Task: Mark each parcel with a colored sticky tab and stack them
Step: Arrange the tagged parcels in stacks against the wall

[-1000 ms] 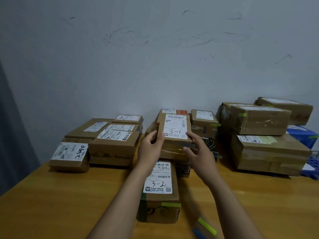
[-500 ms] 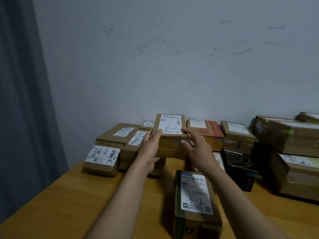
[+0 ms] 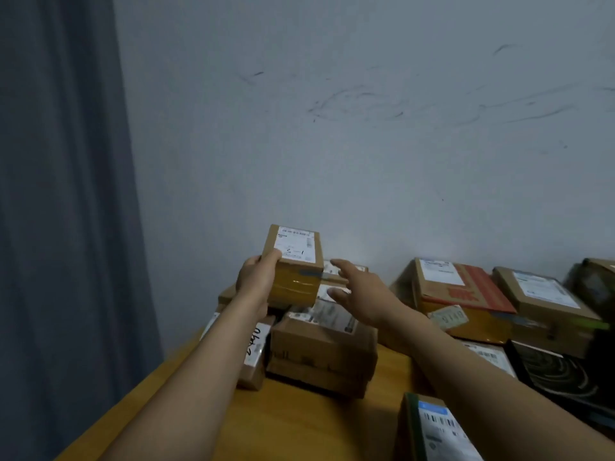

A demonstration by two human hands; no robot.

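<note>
Dim, bluish, low-contrast light; soft motion blur, wide-angle bending at the edges.

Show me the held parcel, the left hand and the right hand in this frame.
held parcel (image 3: pixel 296 268), head view, front face just below the label
left hand (image 3: pixel 258 282), head view, back of the hand
right hand (image 3: pixel 362 291), head view, back of the hand

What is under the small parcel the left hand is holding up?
Below the small parcel, gripped by the left hand, lies a pile of labelled cardboard parcels on the wooden table. Parcel and hand cover part of the pile, so contact cannot be judged.
</note>
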